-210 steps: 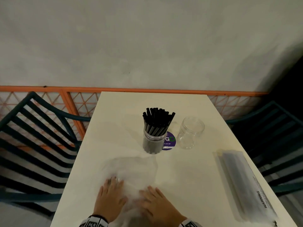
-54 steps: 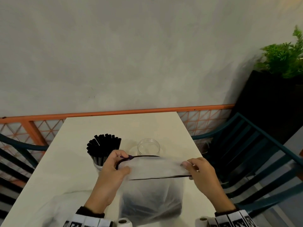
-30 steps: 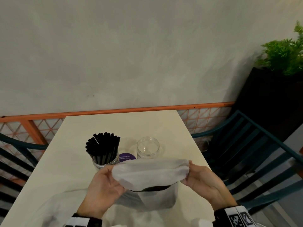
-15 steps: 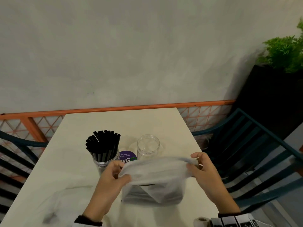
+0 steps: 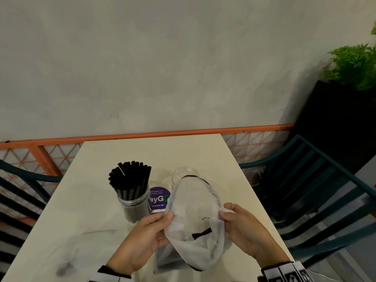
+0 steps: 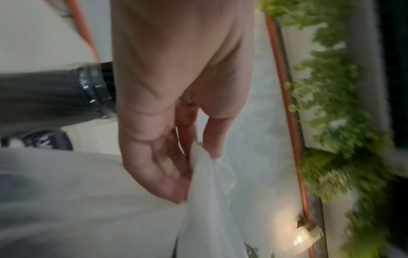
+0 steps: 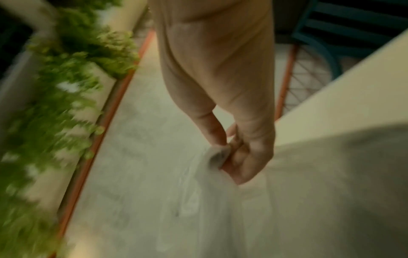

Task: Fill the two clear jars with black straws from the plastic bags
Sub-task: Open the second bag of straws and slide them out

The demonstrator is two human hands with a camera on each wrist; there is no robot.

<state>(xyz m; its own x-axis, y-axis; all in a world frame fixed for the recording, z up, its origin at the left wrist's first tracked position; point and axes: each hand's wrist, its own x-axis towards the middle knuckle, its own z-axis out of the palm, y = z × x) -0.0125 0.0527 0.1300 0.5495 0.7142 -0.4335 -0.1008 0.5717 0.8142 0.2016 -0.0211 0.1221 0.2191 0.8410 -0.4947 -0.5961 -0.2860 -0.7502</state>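
My left hand [image 5: 146, 239] and right hand [image 5: 246, 231] each pinch the translucent plastic bag [image 5: 195, 226] — lifted before the empty jar [image 5: 184, 176].

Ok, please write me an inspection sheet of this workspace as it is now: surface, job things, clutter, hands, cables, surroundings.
Surface: cream table, bare at the far end.
Job's things: full jar of black straws; empty jar to its right; plastic bag lifted in front of it.
Clutter: purple sticker; another flat plastic bag at near left.
Hands: left hand and right hand pinch the lifted bag's sides.
Cables: nothing seen.
Surroundings: grey wall, orange railing, teal chairs, green plant.
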